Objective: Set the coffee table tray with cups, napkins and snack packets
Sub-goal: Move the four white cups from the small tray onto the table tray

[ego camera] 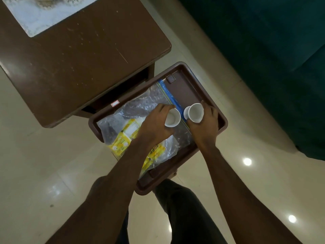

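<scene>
Both grips curl round cups, left grip [154, 125] on left cup [173, 118], right grip [206, 127] on right cup [194, 112], seemingly to stand them on the tray [186, 90].

Over a brown tray [193, 88] holding a clear bag [139, 106] of yellow packets [123, 140], left hand [154, 125] grips upright cup [173, 118], right hand [205, 127] grips tilted cup [194, 112], beside brown surface [79, 59].
</scene>
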